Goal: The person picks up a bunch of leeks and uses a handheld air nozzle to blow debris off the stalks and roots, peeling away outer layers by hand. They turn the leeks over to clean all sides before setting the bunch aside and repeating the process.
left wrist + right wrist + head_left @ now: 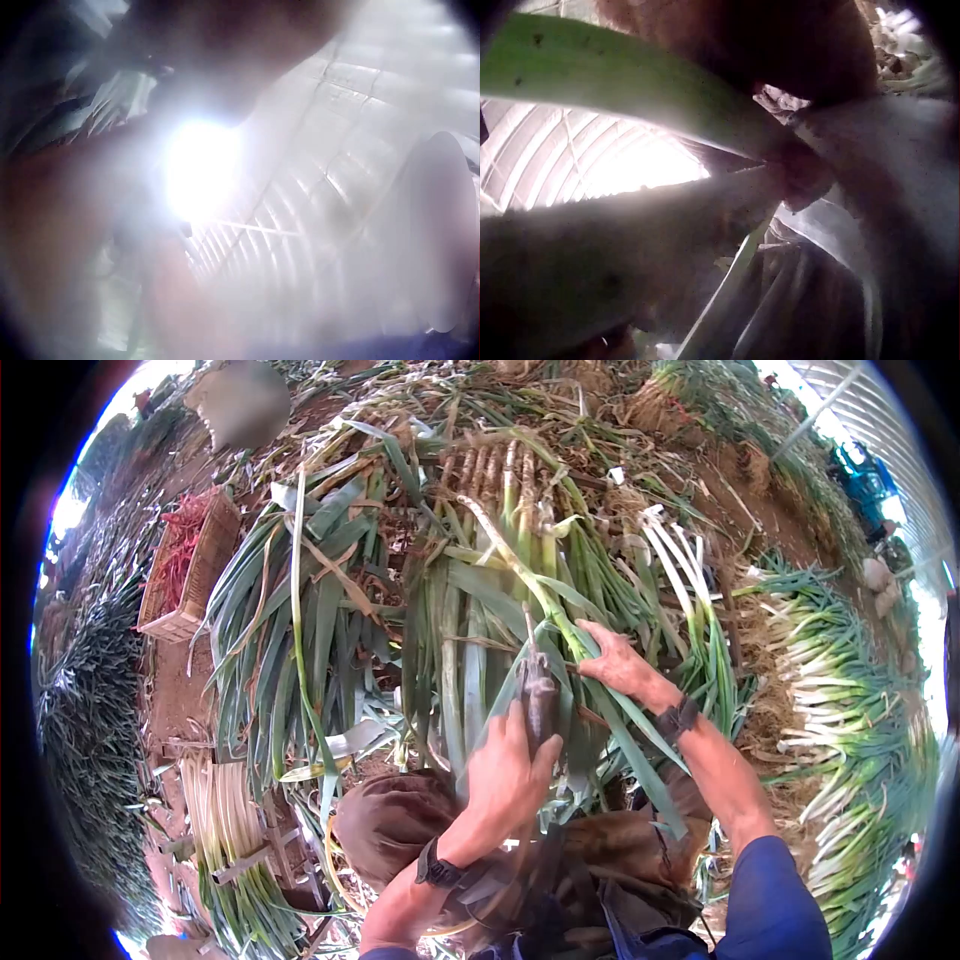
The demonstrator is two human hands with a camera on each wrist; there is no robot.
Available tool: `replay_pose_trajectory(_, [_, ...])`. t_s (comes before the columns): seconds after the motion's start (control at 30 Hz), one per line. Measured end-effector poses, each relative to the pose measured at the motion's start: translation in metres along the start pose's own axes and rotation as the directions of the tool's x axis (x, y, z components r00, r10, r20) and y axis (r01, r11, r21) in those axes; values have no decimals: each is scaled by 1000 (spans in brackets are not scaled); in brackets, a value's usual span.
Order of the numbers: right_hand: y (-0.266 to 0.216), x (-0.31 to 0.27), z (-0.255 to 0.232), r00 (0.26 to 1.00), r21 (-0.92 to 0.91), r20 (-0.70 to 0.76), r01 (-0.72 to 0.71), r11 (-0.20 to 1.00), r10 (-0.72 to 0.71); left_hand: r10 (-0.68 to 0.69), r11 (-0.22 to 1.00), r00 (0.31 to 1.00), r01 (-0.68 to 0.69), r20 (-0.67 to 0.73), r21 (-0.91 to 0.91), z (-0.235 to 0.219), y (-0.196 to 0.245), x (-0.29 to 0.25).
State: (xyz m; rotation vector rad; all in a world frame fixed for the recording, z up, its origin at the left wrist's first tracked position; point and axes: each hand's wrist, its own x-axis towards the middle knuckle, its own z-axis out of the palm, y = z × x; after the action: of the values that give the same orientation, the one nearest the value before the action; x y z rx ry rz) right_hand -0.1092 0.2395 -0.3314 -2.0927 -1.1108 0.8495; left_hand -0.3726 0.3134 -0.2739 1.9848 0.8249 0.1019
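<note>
In the head view my left hand (505, 775) grips a dark air gun (540, 705) with a thin nozzle that points away from me. My right hand (625, 665), just to its right, holds a long green onion (545, 600) by its green part. The onion's pale root end slants up and left, and its leaves trail below the hand. Seen from the right wrist, broad green leaves (622, 82) run to a fingertip (808, 180). Glare and blur hide the left hand's grip in the left wrist view.
Untrimmed onions (490, 480) lie in front of me, with a leafy pile (310, 600) to their left. Peeled white-stemmed onions (680, 560) sit at right, beside a long row (830, 710). At left are a crate (170, 622) and a bundle on a rack (230, 810).
</note>
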Motion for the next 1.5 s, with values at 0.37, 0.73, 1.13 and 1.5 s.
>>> replay_pose_trajectory(0.37, [-13, -93, 5, 993, 263, 26, -117, 958, 115, 59, 996, 998, -56, 37, -76, 17, 10, -3])
replay_pose_trajectory(0.73, [-7, -105, 6, 974, 30, -206, 106, 994, -98, 120, 990, 990, -113, 73, -86, 26, 24, -24])
replay_pose_trajectory(1.13, [-25, -201, 25, 993, 13, -99, 67, 998, -65, -4, 999, 998, 2, -59, -35, 24, 23, 30])
replay_pose_trajectory(1.5, [-11, -242, 60, 996, -60, -86, -4, 998, -1, 44, 998, 979, -34, -198, 54, 26, 12, 61])
